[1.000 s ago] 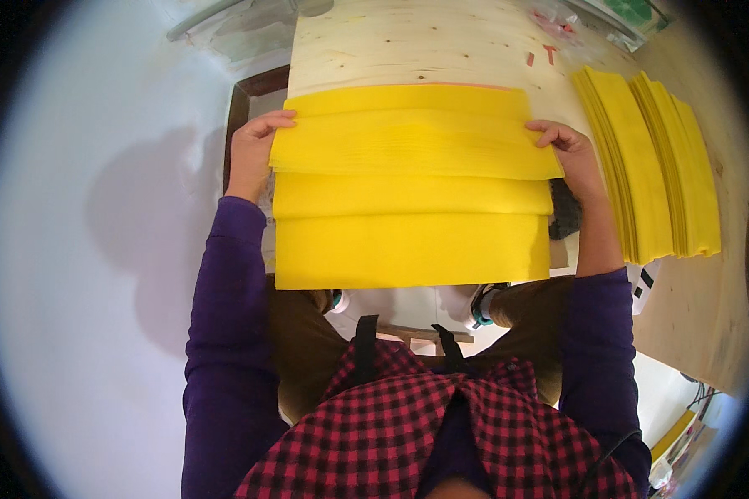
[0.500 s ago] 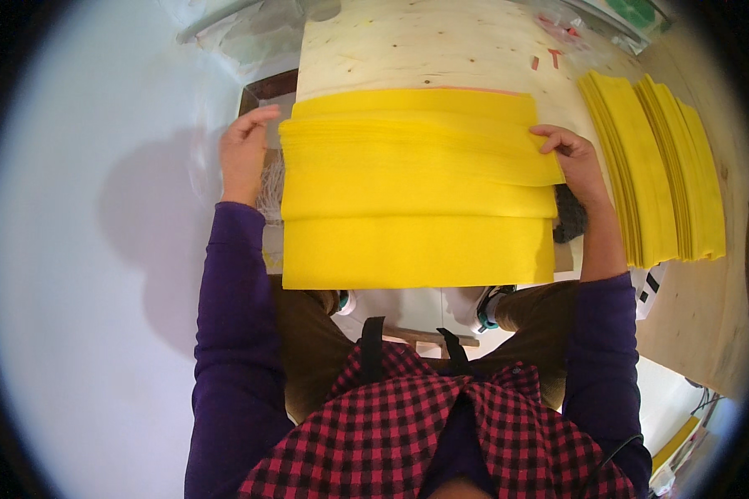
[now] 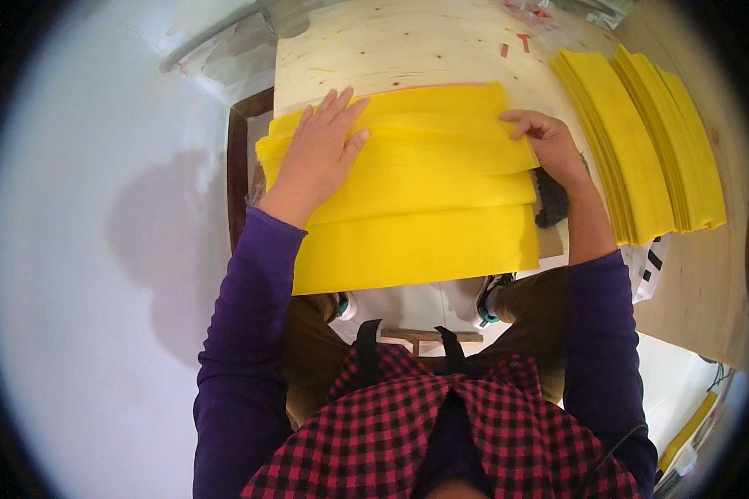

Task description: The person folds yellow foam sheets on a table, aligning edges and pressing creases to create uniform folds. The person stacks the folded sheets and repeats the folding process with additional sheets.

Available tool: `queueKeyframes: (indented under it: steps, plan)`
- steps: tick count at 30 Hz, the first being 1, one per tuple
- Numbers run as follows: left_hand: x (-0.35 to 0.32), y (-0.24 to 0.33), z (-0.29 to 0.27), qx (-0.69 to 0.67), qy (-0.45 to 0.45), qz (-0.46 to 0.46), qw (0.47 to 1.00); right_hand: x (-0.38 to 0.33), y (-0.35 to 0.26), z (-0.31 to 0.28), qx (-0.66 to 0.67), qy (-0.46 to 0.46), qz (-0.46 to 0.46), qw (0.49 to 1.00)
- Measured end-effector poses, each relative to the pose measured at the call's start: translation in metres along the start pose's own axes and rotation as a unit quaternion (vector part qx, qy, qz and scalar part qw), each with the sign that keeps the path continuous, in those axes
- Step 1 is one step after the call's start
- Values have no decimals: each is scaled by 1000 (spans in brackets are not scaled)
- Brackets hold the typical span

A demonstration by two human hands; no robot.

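A broad stack of yellow fabric sheets [image 3: 416, 183] lies before me, its layers stepped and its near part hanging past the table edge. My left hand [image 3: 320, 150] rests flat on the stack's left side, fingers stretched toward the far edge. At the right edge, my right hand [image 3: 549, 141] pinches the upper sheets between thumb and fingers. A thin reddish strip shows along the stack's far edge.
Folded yellow fabric piles [image 3: 641, 150] stand at the right on the pale wooden table [image 3: 374, 46]. Small red scraps [image 3: 523, 41] lie at the back, near clear plastic. A dark fuzzy thing [image 3: 550, 200] is beside the stack. A white wall [image 3: 83, 249] rises at left.
My left hand has moved right from beside the stack onto its top and flattened out. My right hand keeps its hold on the right edge. The whole view has shifted slightly.
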State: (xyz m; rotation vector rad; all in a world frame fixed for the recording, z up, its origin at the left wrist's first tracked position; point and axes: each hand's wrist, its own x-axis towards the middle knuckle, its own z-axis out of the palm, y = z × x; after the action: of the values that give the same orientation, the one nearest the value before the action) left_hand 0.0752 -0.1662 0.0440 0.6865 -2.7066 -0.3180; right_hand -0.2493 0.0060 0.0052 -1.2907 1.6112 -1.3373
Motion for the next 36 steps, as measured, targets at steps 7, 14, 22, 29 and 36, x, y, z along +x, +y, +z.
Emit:
queueKeyframes:
  steps: [7,14,22,29,36]
  plan:
    - [-18,11,17,51,-48,-12,997,-3,-4,4,53,14,16,998]
    - [-28,20,20,50,-39,-26,998,-5,-18,-8,-21,59,90,994]
    - [-30,21,21,55,-17,-21,998,-11,-25,23,137,134,112,975]
    - [-32,20,18,37,-5,-22,999,-13,-39,44,138,123,129,974]
    - [-31,19,17,32,-2,-32,999,-15,-33,51,119,115,119,979]
